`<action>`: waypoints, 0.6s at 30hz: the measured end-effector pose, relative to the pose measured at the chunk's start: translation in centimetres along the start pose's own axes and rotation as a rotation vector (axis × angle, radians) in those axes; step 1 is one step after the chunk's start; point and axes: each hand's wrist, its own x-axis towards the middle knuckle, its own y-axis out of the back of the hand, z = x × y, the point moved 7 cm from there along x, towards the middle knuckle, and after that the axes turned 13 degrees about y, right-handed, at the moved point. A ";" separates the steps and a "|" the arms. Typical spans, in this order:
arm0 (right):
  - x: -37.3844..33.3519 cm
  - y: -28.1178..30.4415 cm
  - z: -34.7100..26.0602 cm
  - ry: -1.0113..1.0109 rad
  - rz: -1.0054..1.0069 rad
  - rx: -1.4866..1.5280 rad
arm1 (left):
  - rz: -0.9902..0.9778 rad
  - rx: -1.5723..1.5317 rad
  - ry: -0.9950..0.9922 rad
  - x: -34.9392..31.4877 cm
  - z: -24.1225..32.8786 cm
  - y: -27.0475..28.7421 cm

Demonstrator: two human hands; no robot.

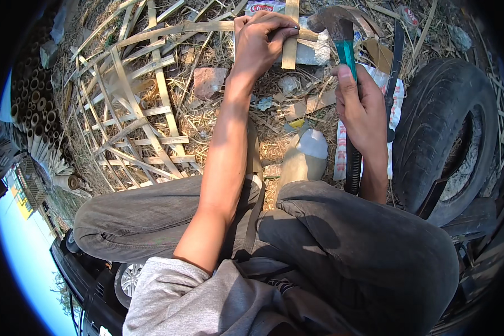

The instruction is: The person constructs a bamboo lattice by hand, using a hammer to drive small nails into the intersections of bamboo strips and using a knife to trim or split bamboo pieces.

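Observation:
My left hand point(260, 42) is closed in a pinch over two crossed bamboo slats. A small dark point, apparently a nail point(296, 27), shows at its thumb and fingertips. One slat point(289, 56) stands upright in view, and the other slat point(308, 35) passes across it under my fingers. A pale block point(313, 53) lies beneath the crossing. In my right hand point(362, 103) is a claw hammer point(345, 51) with a rusty head, teal shaft and black grip. My fingers wrap the shaft with the thumb along it. The hammer head hangs just right of the crossing.
A lattice of bamboo slats point(163, 84) spreads over the straw-strewn ground at left. A reddish stone point(209, 83) lies beside my left forearm. An old tire point(439, 129) stands at right, near a printed plastic sheet point(396, 101). Stacked bamboo poles point(36, 98) are at far left.

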 end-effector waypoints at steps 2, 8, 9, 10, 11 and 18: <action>0.2 -0.7 -0.4 0.026 0.004 0.023 | 0.002 -0.002 0.026 -0.1 -0.2 0.0; 0.8 -0.5 -1.2 -0.017 -0.038 -0.026 | 0.007 0.011 0.043 -0.1 0.0 0.2; 0.6 -0.5 -2.3 0.018 0.015 -0.015 | 0.025 0.009 0.046 -0.2 -0.1 0.4; 0.3 -0.6 -2.8 0.013 0.005 -0.018 | 0.028 0.008 0.057 -0.3 -0.3 0.5; 0.1 -0.4 -3.5 0.065 0.040 -0.021 | 0.022 0.012 0.059 -0.5 -0.4 0.5; 1.3 -1.8 -1.1 0.065 -0.094 -0.306 | 0.031 -0.018 0.047 -0.6 -0.2 0.4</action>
